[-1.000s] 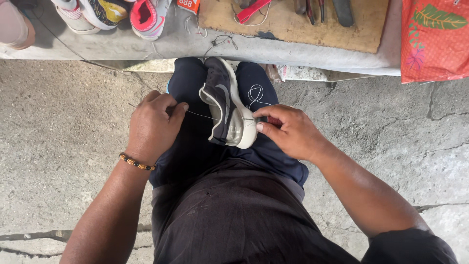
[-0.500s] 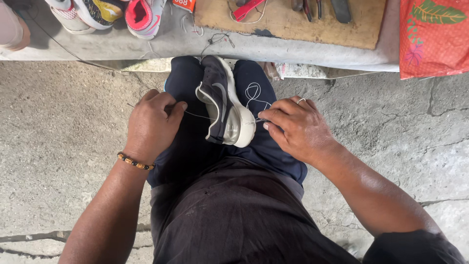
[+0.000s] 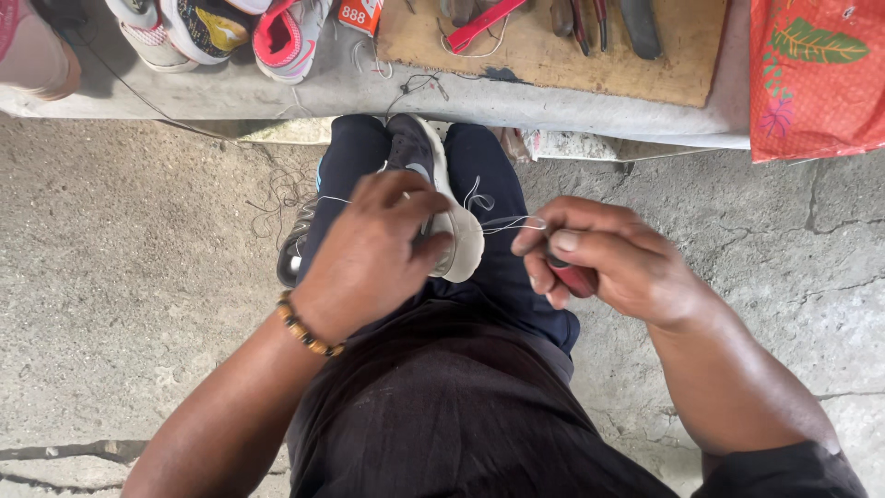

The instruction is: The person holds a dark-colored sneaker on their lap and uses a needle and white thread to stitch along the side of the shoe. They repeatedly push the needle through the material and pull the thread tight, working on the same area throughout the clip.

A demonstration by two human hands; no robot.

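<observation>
Head view: left hand (image 3: 373, 249) clasps the dark shoe (image 3: 433, 198) on the lap, right hand (image 3: 613, 263) pinches white thread (image 3: 512, 223) (red-handled tool (image 3: 570, 277) in palm); an orange-and-white label (image 3: 358, 14) lies on the bench (image 3: 572, 97).

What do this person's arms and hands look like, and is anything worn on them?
Both hands are bare: no gloves, no rings visible. The left hand has a beaded bracelet of brown and amber beads around the wrist, and its forearm is uncovered. The right hand has a bare wrist; a dark sleeve covers the upper arm.
</observation>
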